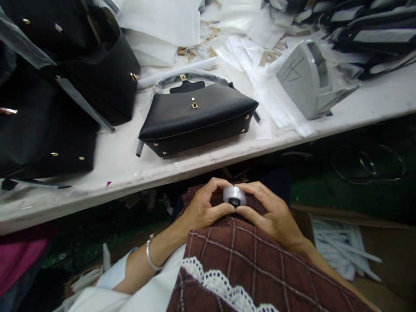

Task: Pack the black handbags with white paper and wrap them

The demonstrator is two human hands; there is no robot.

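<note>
Over my lap, my left hand [205,204] and my right hand [272,213] meet around a small round whitish object with a black part [234,195]. It may be a little roll, but its kind is unclear. Fingers and thumbs of both hands are closed on it from either side, with the thumb tips nearly touching below. On the table beyond lies a black handbag [198,110] on its back, its gold clasp facing up and its gold-studded base towards me. Clear plastic wraps the bag's handle [208,77].
More black handbags [100,69] stand at the left of the white table [113,162]. A grey tape dispenser [302,80] sits at the right, amid white wrapping sheets [162,26] and paper scraps. Below the table on the right is a cardboard box [383,255] with white strips.
</note>
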